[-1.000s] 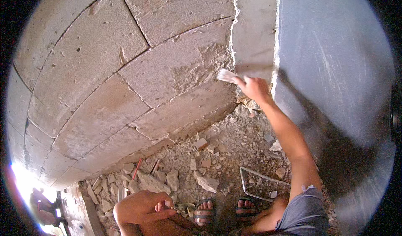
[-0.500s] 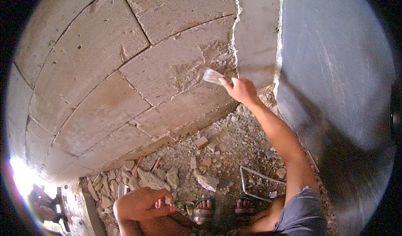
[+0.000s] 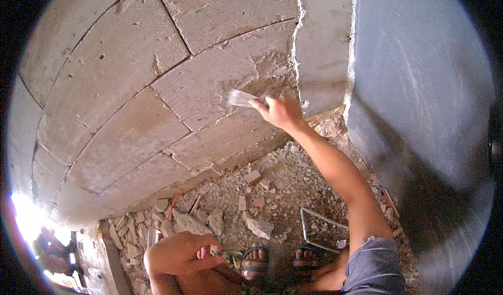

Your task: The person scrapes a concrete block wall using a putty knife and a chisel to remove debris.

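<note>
Scraper (image 3: 240, 98) and right hand (image 3: 283, 112), shifted left across the wall (image 3: 126, 140).
Right fingers wrap the scraper, its blade at the rough patch's (image 3: 272, 65) left end; left hand (image 3: 192, 250) half-curled, contents unclear.

You have two bare hands in view, one right hand (image 3: 282, 112) and one left hand (image 3: 184, 252), plus one flat-bladed scraper (image 3: 241, 98) and two striped sandals (image 3: 253, 266); you can count two jagged white seams (image 3: 351, 54), at least six wall blocks (image 3: 120, 43), one smooth grey panel (image 3: 414, 59), one bent pale frame (image 3: 303, 224) and one red stick (image 3: 172, 207), while the rubble pieces (image 3: 258, 227) are in the dozens, too many to count exactly
</note>
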Tool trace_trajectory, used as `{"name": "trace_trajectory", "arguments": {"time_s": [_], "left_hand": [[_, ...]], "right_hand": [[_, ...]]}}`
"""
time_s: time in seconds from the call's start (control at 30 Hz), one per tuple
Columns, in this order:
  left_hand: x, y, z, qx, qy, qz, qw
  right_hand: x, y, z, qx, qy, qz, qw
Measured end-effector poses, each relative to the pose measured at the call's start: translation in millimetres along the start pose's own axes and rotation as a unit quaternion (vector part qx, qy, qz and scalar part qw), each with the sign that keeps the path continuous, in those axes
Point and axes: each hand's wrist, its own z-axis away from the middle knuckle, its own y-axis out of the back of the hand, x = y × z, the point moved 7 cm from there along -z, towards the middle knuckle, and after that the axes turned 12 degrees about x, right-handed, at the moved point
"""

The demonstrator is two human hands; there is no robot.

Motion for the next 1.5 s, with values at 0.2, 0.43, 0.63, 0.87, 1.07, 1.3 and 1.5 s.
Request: {"name": "trace_trajectory", "arguments": {"time_s": [0.2, 0.43, 0.63, 0.87, 1.07, 1.3, 1.5], "left_hand": [[-13, -2, 11, -0.019, 0.029, 0.002, 0.999], [6, -1, 3, -0.006, -0.041, 0.032, 0.999], [2, -2, -2, -0.003, -0.012, 0.000, 1.000], [4, -7, 0, -0.001, -0.044, 0.054, 0.998], [22, 2, -6, 0.031, -0.023, -0.040, 0.998], [3, -3, 11, 0.006, 0.033, 0.006, 0.999], [9, -6, 6, -0.007, -0.047, 0.022, 0.999]], "right_hand": [[65, 27, 22, -0.078, -0.101, 0.062, 0.990], [61, 19, 22, -0.097, -0.106, 0.070, 0.987], [61, 29, 12, -0.070, -0.080, 0.039, 0.994], [40, -2, 27, -0.132, -0.097, 0.013, 0.986], [-22, -11, 15, 0.022, 0.059, 0.037, 0.997], [45, 22, 30, -0.036, -0.020, 0.045, 0.998], [48, 10, 35, -0.157, -0.164, 0.071, 0.971]]}}
